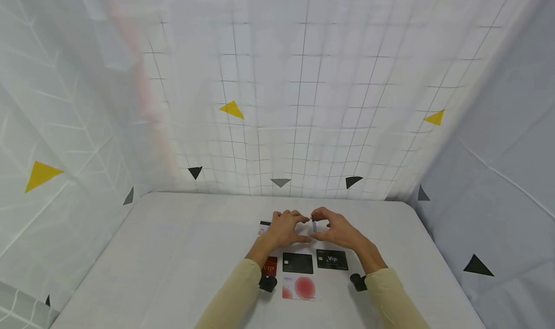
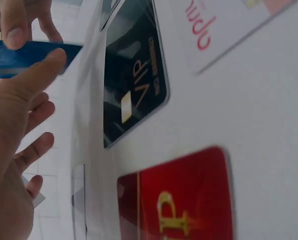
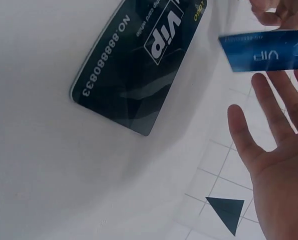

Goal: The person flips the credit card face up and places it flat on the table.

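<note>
Both hands meet over the far part of the white table around a blue VIP card (image 3: 266, 52). My right hand (image 1: 340, 230) holds it upright between thumb and fingers, and in the head view the card appears almost edge-on. My left hand (image 1: 284, 229) faces it from the left with thumb and fingers curved; its thumb (image 2: 54, 60) lies over the card's lower edge in the left wrist view. The left hand's other fingers are spread below, in that view. Just nearer than the hands lie a black VIP card (image 1: 297, 263) and a dark green Vip card (image 1: 332, 259).
A red VIP card (image 1: 270, 266) lies partly under the left forearm. Nearest is a white card with pink circles (image 1: 299, 288). Another pale card with a dark strip (image 1: 264, 227) shows behind the left hand. White curtain walls (image 1: 277, 126) enclose the table (image 1: 173, 252).
</note>
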`<move>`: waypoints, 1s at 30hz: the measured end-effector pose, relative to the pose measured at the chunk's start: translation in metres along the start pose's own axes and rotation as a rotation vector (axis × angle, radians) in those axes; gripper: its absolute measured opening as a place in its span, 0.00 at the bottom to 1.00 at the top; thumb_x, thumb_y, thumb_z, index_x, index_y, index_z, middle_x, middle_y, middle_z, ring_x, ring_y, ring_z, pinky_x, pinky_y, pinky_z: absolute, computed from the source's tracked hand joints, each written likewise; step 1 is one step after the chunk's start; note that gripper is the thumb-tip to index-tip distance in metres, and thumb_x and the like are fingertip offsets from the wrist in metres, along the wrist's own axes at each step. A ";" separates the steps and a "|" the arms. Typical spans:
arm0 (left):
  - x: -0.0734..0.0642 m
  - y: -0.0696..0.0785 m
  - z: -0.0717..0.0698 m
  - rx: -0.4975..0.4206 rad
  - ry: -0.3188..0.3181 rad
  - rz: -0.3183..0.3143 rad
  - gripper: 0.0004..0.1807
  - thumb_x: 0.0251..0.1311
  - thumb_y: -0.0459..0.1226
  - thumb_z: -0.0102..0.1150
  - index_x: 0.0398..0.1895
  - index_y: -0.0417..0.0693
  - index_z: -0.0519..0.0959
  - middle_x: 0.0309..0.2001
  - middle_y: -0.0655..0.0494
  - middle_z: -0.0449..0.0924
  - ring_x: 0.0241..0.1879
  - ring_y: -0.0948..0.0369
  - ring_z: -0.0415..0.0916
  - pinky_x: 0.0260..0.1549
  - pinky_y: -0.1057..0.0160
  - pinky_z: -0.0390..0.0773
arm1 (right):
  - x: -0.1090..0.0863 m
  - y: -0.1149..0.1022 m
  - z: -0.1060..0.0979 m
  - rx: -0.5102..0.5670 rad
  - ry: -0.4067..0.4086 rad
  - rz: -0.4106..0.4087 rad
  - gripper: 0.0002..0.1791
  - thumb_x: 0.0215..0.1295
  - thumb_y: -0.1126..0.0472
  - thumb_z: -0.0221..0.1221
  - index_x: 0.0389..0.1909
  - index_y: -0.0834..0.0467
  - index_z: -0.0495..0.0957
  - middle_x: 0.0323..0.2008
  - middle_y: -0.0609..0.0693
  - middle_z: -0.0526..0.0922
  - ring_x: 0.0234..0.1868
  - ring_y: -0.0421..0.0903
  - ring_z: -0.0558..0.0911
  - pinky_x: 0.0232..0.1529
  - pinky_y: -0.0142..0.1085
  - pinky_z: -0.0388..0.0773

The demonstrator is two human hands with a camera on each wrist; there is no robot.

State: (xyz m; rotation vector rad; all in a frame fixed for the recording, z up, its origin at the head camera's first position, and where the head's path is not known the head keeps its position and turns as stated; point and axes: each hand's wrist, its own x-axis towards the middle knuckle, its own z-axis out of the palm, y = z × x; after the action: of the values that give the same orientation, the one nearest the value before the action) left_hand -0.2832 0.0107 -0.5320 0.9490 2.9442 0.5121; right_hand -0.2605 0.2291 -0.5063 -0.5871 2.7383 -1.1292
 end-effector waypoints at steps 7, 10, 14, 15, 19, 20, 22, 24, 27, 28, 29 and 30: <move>0.001 -0.005 -0.003 -0.030 0.052 0.017 0.40 0.52 0.68 0.65 0.67 0.67 0.74 0.63 0.65 0.75 0.63 0.57 0.69 0.59 0.44 0.63 | 0.000 0.001 -0.001 -0.068 0.022 0.017 0.36 0.51 0.42 0.75 0.59 0.51 0.76 0.52 0.48 0.81 0.56 0.50 0.79 0.58 0.57 0.75; 0.000 -0.005 -0.005 -0.032 0.062 0.014 0.40 0.51 0.69 0.64 0.68 0.68 0.74 0.63 0.65 0.74 0.64 0.57 0.69 0.59 0.45 0.63 | 0.000 -0.001 -0.002 -0.113 0.024 0.022 0.37 0.50 0.41 0.75 0.59 0.52 0.76 0.52 0.48 0.81 0.56 0.50 0.79 0.57 0.54 0.76; -0.002 -0.004 -0.008 -0.038 0.071 0.015 0.40 0.52 0.70 0.63 0.68 0.69 0.74 0.63 0.66 0.75 0.64 0.58 0.69 0.60 0.46 0.63 | 0.000 -0.002 -0.001 -0.239 0.029 0.035 0.37 0.50 0.40 0.75 0.59 0.51 0.77 0.53 0.48 0.81 0.55 0.50 0.79 0.56 0.52 0.77; -0.002 -0.004 -0.008 -0.040 0.074 0.018 0.40 0.52 0.70 0.62 0.67 0.69 0.74 0.63 0.66 0.75 0.64 0.58 0.69 0.60 0.46 0.63 | 0.000 -0.002 -0.001 -0.272 0.031 0.037 0.37 0.50 0.40 0.75 0.59 0.51 0.78 0.53 0.49 0.81 0.54 0.50 0.79 0.56 0.53 0.78; -0.003 -0.003 -0.008 -0.046 0.088 0.026 0.38 0.52 0.71 0.61 0.66 0.70 0.75 0.61 0.67 0.75 0.64 0.59 0.69 0.60 0.46 0.63 | 0.000 -0.002 0.001 -0.392 0.031 0.027 0.36 0.51 0.39 0.74 0.60 0.48 0.78 0.55 0.49 0.80 0.54 0.51 0.79 0.56 0.56 0.76; -0.003 -0.002 -0.008 -0.046 0.090 0.028 0.38 0.52 0.70 0.61 0.65 0.70 0.75 0.61 0.67 0.76 0.64 0.59 0.69 0.61 0.46 0.62 | 0.001 -0.002 0.002 -0.410 0.030 0.023 0.36 0.51 0.39 0.74 0.60 0.48 0.78 0.55 0.50 0.80 0.55 0.52 0.78 0.57 0.56 0.75; -0.002 -0.002 -0.006 -0.039 0.092 0.031 0.36 0.53 0.70 0.62 0.64 0.70 0.76 0.60 0.68 0.76 0.63 0.60 0.69 0.61 0.46 0.62 | 0.001 -0.002 0.003 -0.441 0.032 0.010 0.36 0.51 0.38 0.74 0.60 0.47 0.78 0.55 0.50 0.80 0.55 0.52 0.78 0.58 0.58 0.73; -0.002 -0.003 -0.005 -0.029 0.095 0.033 0.35 0.54 0.69 0.62 0.63 0.70 0.76 0.59 0.69 0.76 0.62 0.60 0.70 0.61 0.46 0.62 | 0.001 -0.002 0.003 -0.458 0.037 0.002 0.36 0.50 0.37 0.73 0.59 0.47 0.78 0.56 0.50 0.80 0.55 0.52 0.78 0.58 0.59 0.72; -0.002 -0.003 -0.005 -0.015 0.101 0.036 0.34 0.54 0.69 0.62 0.62 0.70 0.77 0.59 0.69 0.77 0.61 0.61 0.70 0.60 0.46 0.63 | 0.000 -0.002 0.003 -0.465 0.044 -0.010 0.36 0.50 0.37 0.73 0.59 0.47 0.79 0.56 0.50 0.80 0.56 0.53 0.77 0.58 0.59 0.71; -0.002 -0.003 -0.005 -0.011 0.103 0.037 0.34 0.54 0.69 0.62 0.62 0.70 0.77 0.59 0.69 0.77 0.61 0.61 0.70 0.60 0.46 0.63 | 0.000 -0.002 0.003 -0.467 0.045 -0.010 0.35 0.51 0.37 0.73 0.59 0.46 0.79 0.56 0.50 0.80 0.56 0.53 0.77 0.59 0.59 0.71; -0.002 -0.004 -0.005 -0.010 0.108 0.038 0.34 0.54 0.69 0.62 0.62 0.70 0.77 0.58 0.68 0.77 0.61 0.61 0.71 0.60 0.46 0.63 | 0.000 -0.002 0.003 -0.471 0.047 -0.015 0.35 0.51 0.36 0.73 0.59 0.46 0.79 0.56 0.50 0.80 0.56 0.53 0.77 0.58 0.59 0.72; -0.002 -0.004 -0.005 -0.008 0.109 0.039 0.33 0.54 0.69 0.62 0.61 0.70 0.78 0.58 0.68 0.78 0.60 0.61 0.71 0.60 0.46 0.63 | 0.000 -0.001 0.003 -0.475 0.047 -0.020 0.35 0.51 0.36 0.73 0.59 0.46 0.79 0.56 0.50 0.80 0.56 0.53 0.77 0.58 0.59 0.72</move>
State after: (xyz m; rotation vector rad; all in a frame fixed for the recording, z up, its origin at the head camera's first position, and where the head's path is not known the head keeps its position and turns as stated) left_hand -0.2840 0.0050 -0.5285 1.0108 3.0223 0.5958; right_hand -0.2596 0.2263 -0.5072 -0.6432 3.0595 -0.4898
